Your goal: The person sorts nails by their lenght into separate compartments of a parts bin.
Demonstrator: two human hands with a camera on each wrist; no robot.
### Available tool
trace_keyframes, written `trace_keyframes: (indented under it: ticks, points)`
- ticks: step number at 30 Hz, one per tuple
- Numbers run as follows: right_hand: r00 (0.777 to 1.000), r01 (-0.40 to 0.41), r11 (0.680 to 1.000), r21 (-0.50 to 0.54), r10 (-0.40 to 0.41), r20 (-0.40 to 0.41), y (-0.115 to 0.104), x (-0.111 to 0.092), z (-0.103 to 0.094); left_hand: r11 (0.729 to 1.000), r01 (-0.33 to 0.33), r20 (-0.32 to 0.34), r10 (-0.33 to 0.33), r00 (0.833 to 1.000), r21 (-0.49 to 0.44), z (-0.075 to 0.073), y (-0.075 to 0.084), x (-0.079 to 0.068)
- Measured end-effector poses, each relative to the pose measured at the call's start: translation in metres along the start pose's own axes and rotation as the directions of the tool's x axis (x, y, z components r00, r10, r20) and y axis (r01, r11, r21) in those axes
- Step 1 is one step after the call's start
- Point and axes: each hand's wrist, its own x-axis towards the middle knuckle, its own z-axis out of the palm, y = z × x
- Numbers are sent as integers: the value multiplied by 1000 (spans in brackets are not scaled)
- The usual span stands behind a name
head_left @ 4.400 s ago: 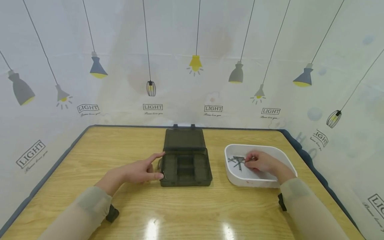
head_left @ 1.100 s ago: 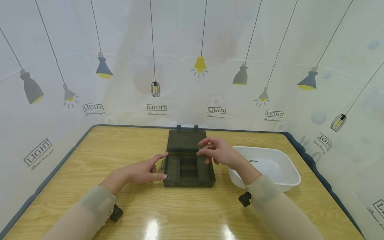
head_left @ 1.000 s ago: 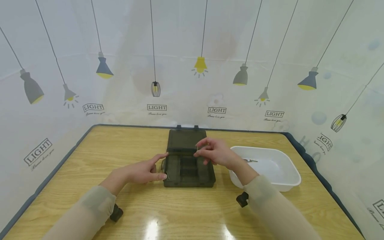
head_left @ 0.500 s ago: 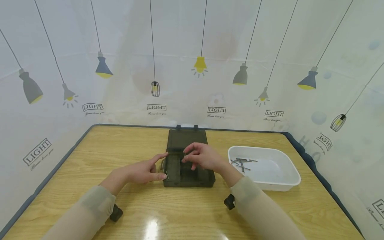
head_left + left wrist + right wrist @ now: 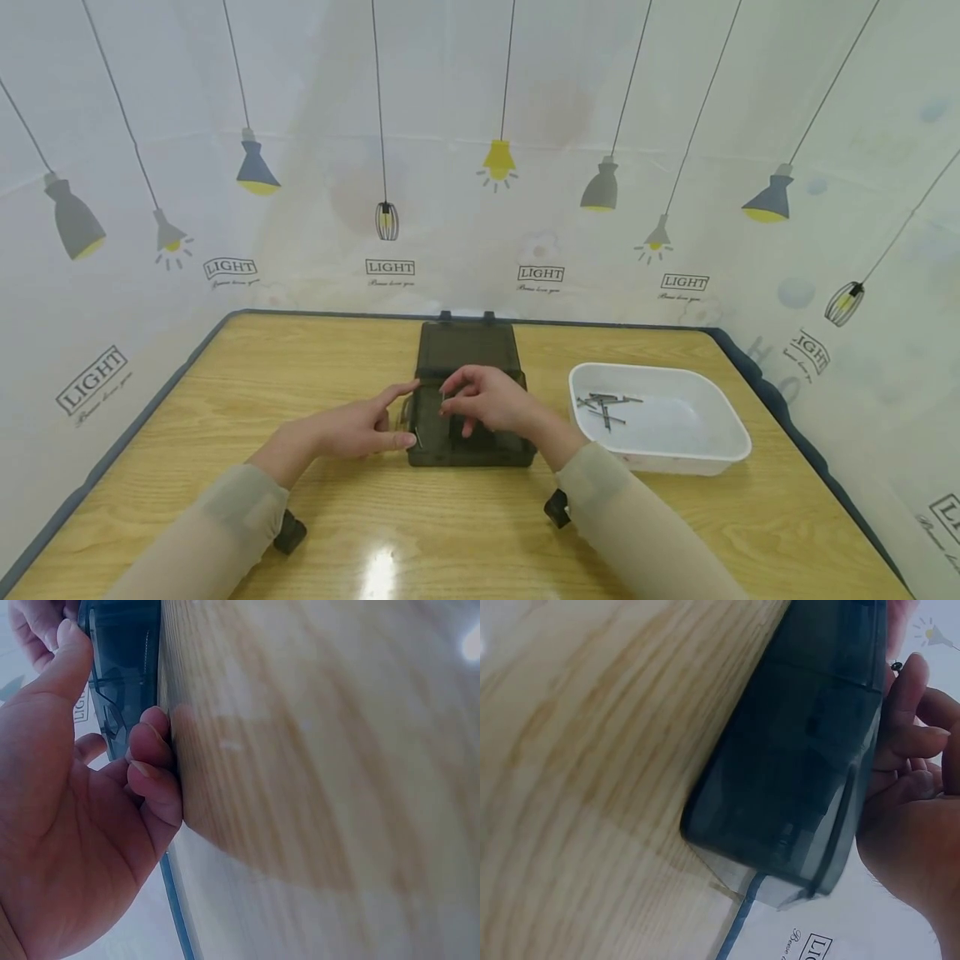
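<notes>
In the head view a dark translucent case (image 5: pixel 431 457) lies with its lid (image 5: pixel 468 346) folded back. My left hand (image 5: pixel 352 427) rests at its left side, index finger and thumb spread and touching the rim. The left wrist view shows that hand's lower fingers bent beside the case wall (image 5: pixel 124 656). Over the left compartment, my right hand (image 5: pixel 491 402) pinches a thin screw (image 5: pixel 442 398) upright between thumb and fingertips. Its small dark head (image 5: pixel 897 666) shows above the thumb in the right wrist view. Another screw (image 5: pixel 419 438) leans inside the case by my left thumb.
A white tray (image 5: pixel 697 463) stands to the right of the case, with several loose screws (image 5: pixel 603 406) in its left end. The wooden table (image 5: pixel 315 533) meets a patterned backdrop (image 5: pixel 465 217) along its far edge.
My right hand has picked a screw out of the white tray and carried it left over the case, moving further left and slightly lower lately. My left hand keeps its place.
</notes>
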Motion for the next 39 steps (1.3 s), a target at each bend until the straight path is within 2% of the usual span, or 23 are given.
trace_keyframes:
  ticks: [8, 14, 19, 23, 26, 32, 35, 39]
  points:
    - [1000, -8, 1000, -19, 7, -15, 1, -4, -2, 1000, -4, -1, 4, 1000, 13, 0, 2, -1]
    - [999, 2, 1000, 6, -2, -40, 6, -17, -18, 1000, -13, 3, 13, 1000, 1, 0, 2, -1]
    - [998, 1, 999, 36, 1, -67, 11, -43, -53, 1000, -15, -1, 15, 1000, 10, 1, 1, -1]
    - [988, -30, 999, 29, 34, -148, 22, -69, -88, 999, -30, 1, 30, 1000, 36, 0, 2, -2]
    - [975, -64, 998, 9, 65, -211, 35, -89, -117, 998, -29, 3, 28, 1000, 52, 0, 3, -2]
    - [946, -173, 984, -37, 156, -285, 72, -122, -166, 998, -13, -1, 13, 1000, 63, -1, 1, -1]
    - [932, -242, 967, -79, 209, -297, 92, -134, -182, 998, -12, -2, 12, 1000, 67, -2, 0, 0]
    - [918, -313, 943, -108, 272, -290, 111, -141, -192, 998, -15, 2, 15, 1000, 65, -1, 0, 1]
